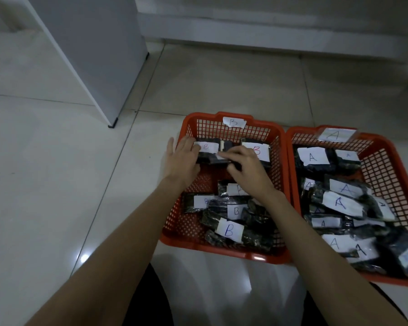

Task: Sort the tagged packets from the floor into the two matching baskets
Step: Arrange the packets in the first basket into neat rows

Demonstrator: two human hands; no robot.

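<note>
On the pale tiled floor, dark packets fill the near end of the B basket, while farther in the left hand lies flat-fingered and the right hand pinches a B packet, beside the A basket.

Two orange baskets side by side on the floor: B basket, A basket. B basket: approx. 7 packets w/ B tags showing, some half-hidden under two hands. A basket: approx. 10 packets w/ A tags, heaped, exact no. can't tell.
</note>
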